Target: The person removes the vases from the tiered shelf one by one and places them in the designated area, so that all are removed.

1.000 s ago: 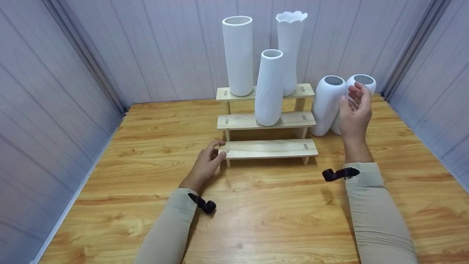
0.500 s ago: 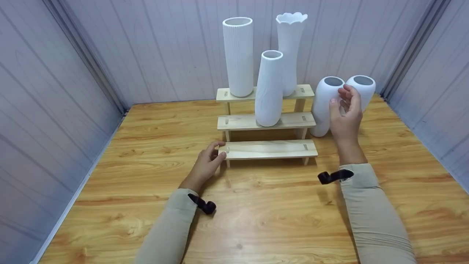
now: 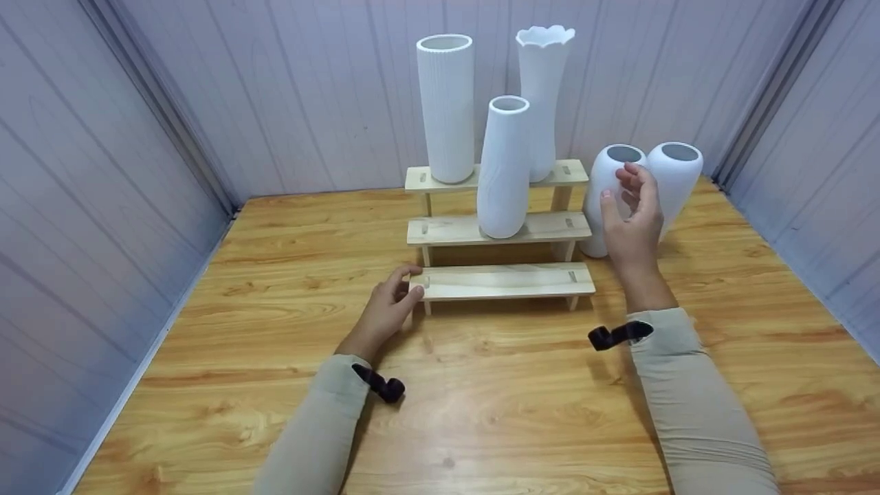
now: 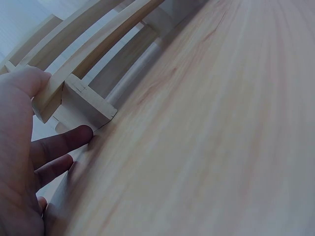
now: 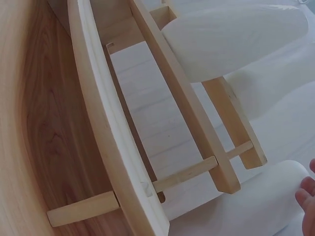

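My left hand point(image 3: 386, 311) holds the left end of the lowest step of a three-step wooden shelf stand point(image 3: 505, 282). In the left wrist view the thumb lies on the board's end, fingers beside its leg point(image 4: 88, 101). My right hand point(image 3: 634, 230), fingers loosely bent, is in the air before a smooth white vase point(image 3: 599, 206) right of the stand; contact cannot be made out. A second similar vase point(image 3: 677, 182) stands just beside that one. On the middle step is a tapered white vase point(image 3: 503, 179). The top step bears a ribbed vase point(image 3: 447, 110) and a scalloped-rim vase point(image 3: 543, 89).
The stand and the two right-hand vases are on a wood-grain table point(image 3: 275, 289). Pale panelled walls point(image 3: 309, 89) enclose it at the back and both sides. A small black camera mount point(image 3: 619, 335) sticks out from each sleeve cuff.
My right hand has moved left and slightly down, from in front of the far-right vase to in front of the nearer one. The left hand keeps its place on the step.
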`<state>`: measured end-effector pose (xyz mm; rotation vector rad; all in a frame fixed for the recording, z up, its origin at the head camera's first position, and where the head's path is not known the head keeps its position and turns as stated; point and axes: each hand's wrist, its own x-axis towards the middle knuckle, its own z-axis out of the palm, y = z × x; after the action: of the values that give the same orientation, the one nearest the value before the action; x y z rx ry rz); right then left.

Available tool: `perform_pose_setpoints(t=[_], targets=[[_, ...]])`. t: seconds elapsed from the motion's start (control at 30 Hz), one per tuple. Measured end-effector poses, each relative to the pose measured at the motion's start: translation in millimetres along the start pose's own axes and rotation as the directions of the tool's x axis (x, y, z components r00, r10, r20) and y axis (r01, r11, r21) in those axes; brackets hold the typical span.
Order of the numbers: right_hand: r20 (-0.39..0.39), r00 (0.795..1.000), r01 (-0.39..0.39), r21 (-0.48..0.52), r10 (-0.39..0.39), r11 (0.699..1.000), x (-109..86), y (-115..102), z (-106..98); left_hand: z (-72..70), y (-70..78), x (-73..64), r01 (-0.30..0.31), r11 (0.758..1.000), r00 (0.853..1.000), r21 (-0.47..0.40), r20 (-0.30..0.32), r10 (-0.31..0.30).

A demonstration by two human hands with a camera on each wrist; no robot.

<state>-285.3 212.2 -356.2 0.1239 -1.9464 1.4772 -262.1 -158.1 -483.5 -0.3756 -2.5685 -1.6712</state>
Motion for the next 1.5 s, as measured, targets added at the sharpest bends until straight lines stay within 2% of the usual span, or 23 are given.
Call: perform_pose_setpoints(t=[0.1, 0.27, 0.4, 0.53, 0.77, 0.93, 1.23, 1.5], targets=[[0.021, 1.000, 0.006, 0.012, -0.006, 1.000, -4.7, -7.8, 2.9, 0.1, -0.4, 0.0, -0.009, 1.000, 1.000, -0.012, -0.002, 0.009], [0.058, 0.998, 0.019, 0.029, -0.020, 0.999, 0.9, 15.1, 6.9, 0.0, -0.1, -0.2, -0.015, 1.000, 1.000, -0.014, 0.000, 0.015], [0.069, 0.998, -0.004, 0.052, 0.000, 0.999, 4.5, 30.3, 10.4, -0.7, 0.8, -1.1, 0.008, 1.000, 1.000, -0.004, 0.007, -0.008], [0.088, 0.996, -0.030, 0.077, 0.023, 0.997, 3.0, 32.1, 13.9, -0.7, 1.1, -1.5, 0.035, 0.999, 0.999, 0.019, 0.006, -0.035], [0.162, 0.986, -0.059, 0.118, 0.039, 0.991, -3.9, 30.1, 19.2, 0.3, 0.8, -0.4, 0.024, 1.000, 1.000, 0.019, -0.004, -0.024], [0.196, 0.980, -0.043, 0.117, 0.020, 0.992, -6.8, 32.6, 24.4, 0.4, 1.4, -0.7, 0.042, 0.999, 0.999, 0.020, -0.006, -0.042], [0.287, 0.958, -0.051, 0.153, 0.006, 0.987, -10.5, 29.6, 31.4, 0.8, 1.1, 0.0, 0.061, 0.998, 0.998, 0.017, -0.006, -0.061], [0.359, 0.931, -0.138, 0.200, 0.058, 0.970, -12.7, 27.3, 43.3, 0.3, 0.5, -0.3, 0.028, 0.999, 1.000, 0.017, 0.001, -0.028]])
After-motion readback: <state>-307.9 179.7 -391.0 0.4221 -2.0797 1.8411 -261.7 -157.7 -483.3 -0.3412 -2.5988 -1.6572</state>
